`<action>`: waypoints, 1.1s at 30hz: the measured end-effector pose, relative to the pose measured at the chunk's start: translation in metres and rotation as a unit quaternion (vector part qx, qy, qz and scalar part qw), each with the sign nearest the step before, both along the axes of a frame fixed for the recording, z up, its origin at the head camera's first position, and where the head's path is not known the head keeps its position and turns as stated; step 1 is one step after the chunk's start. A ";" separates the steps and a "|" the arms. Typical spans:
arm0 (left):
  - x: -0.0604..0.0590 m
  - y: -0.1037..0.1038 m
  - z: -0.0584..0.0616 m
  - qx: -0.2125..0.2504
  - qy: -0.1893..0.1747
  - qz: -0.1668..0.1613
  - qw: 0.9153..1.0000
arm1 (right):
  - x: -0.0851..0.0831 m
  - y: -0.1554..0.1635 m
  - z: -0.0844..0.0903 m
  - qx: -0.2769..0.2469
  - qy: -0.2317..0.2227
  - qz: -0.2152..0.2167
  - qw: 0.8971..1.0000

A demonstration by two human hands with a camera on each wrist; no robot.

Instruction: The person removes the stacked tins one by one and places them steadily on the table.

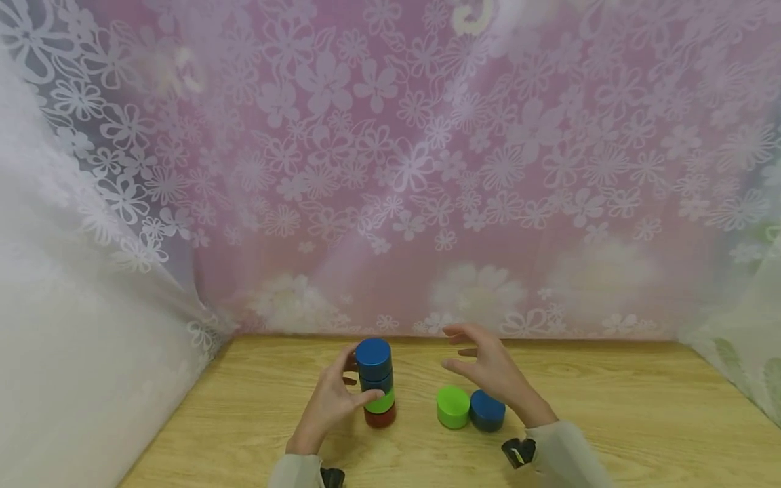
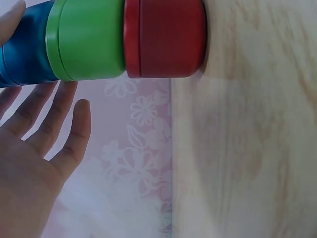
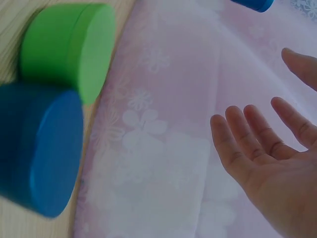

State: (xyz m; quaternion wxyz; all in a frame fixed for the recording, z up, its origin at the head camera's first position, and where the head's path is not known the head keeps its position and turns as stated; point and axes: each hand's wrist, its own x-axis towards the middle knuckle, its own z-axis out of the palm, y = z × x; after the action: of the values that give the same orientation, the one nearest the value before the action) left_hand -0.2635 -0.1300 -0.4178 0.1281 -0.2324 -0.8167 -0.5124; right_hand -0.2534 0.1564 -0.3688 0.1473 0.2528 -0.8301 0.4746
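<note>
A stack of round lidded tins stands upright on the table, a red tin at the bottom, a green tin over it and blue above. My left hand holds the stack loosely, thumb across the near side at the green and blue part, fingers reaching behind. My right hand is raised, fingers spread and slightly bent, with nothing in it. Below that hand, a loose green tin and a loose blue tin stand side by side, close together, right of the stack.
The wood-grain table ends at the back against a pink flowered curtain. Pale sheets hang at the left and right sides. A dark wrist strap shows at the right sleeve.
</note>
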 end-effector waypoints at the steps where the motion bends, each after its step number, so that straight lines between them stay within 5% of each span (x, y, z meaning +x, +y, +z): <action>1: -0.001 0.000 -0.001 -0.002 -0.003 -0.003 1.000 | 0.000 -0.002 0.001 -0.003 0.002 0.001 1.000; 14: -0.004 -0.003 -0.006 -0.014 -0.034 -0.031 0.999 | -0.003 -0.028 0.007 -0.027 0.017 0.033 0.999; 33: -0.006 -0.005 -0.009 -0.028 -0.051 -0.029 0.998 | -0.005 -0.057 0.004 -0.033 -0.003 0.067 0.997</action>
State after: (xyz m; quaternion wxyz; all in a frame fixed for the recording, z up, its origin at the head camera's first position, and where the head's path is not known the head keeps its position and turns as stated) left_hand -0.2691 -0.1347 -0.4264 0.0649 -0.2329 -0.8291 -0.5041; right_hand -0.2586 0.0997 -0.3646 0.1205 0.3017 -0.7955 0.5115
